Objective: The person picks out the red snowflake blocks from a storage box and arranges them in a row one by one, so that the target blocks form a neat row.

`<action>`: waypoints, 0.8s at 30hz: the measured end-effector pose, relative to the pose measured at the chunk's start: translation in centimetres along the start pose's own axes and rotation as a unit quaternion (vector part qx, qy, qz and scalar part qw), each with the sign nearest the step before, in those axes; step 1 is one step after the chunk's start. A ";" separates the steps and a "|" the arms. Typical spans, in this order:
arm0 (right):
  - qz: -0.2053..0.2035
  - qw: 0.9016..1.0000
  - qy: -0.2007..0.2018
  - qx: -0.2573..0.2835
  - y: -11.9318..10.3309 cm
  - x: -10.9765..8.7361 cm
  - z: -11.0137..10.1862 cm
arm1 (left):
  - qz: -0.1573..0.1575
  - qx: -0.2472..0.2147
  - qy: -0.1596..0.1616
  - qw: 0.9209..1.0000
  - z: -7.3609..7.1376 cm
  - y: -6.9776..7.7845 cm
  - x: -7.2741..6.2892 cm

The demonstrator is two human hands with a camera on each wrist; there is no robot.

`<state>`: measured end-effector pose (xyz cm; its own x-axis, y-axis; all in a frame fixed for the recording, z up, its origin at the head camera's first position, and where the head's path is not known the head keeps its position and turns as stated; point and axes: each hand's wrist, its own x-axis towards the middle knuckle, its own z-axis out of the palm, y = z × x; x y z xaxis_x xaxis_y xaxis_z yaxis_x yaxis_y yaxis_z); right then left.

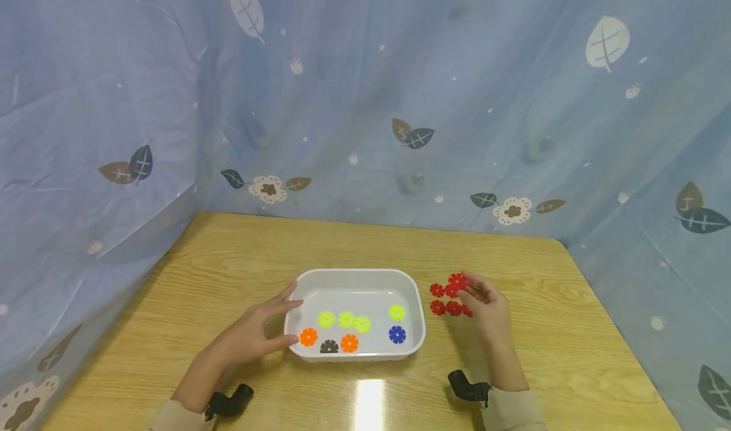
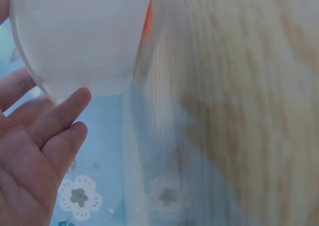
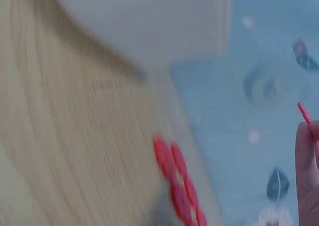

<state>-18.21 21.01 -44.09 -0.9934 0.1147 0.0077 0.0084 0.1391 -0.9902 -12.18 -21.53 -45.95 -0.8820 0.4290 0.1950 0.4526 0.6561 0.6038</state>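
A white plastic tub [image 1: 354,278] holds several slotted snowflake discs: yellow-green discs [image 1: 326,319], orange discs [image 1: 308,337], a blue disc [image 1: 397,334] and a dark brown disc [image 1: 329,346]. My left hand [image 1: 258,331] rests at its left end with the fingers spread, fingertips right at the rim. To the right of the tub, my right hand [image 1: 487,301] pinches a red snowflake disc [image 1: 457,282] between thumb and fingers. The right wrist view shows that disc edge-on [image 3: 303,112]. Below it, several red discs [image 1: 438,308] lie in rows, partly hidden by the hand.
The wooden table [image 1: 257,244] carries everything. A blue leaf-patterned curtain [image 1: 354,101] hangs behind and along both sides of it. A black wrist camera [image 1: 230,401] is strapped to the left wrist, another black camera [image 1: 468,386] to the right.
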 end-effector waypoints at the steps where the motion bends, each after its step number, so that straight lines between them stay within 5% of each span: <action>1: 0.008 1.000 0.007 0.003 0.2 0.1 -0.6 | 0.001 0.001 0.001 1.000 0.0 0.0 0.0; 10: 0.054 0.995 0.089 0.003 1.9 0.8 -5.0 | 0.008 0.001 0.005 1.000 -0.2 -0.1 0.2; 24: 0.113 0.985 0.094 -0.095 4.7 1.1 -7.9 | 0.003 -0.015 0.005 1.000 0.2 -0.7 0.3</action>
<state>-18.32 29.54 -47.66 -0.9250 0.3414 -0.1670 0.2660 0.2678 -0.9260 -12.72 -21.72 -46.51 -0.8804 0.4266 0.2069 0.4544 0.6346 0.6251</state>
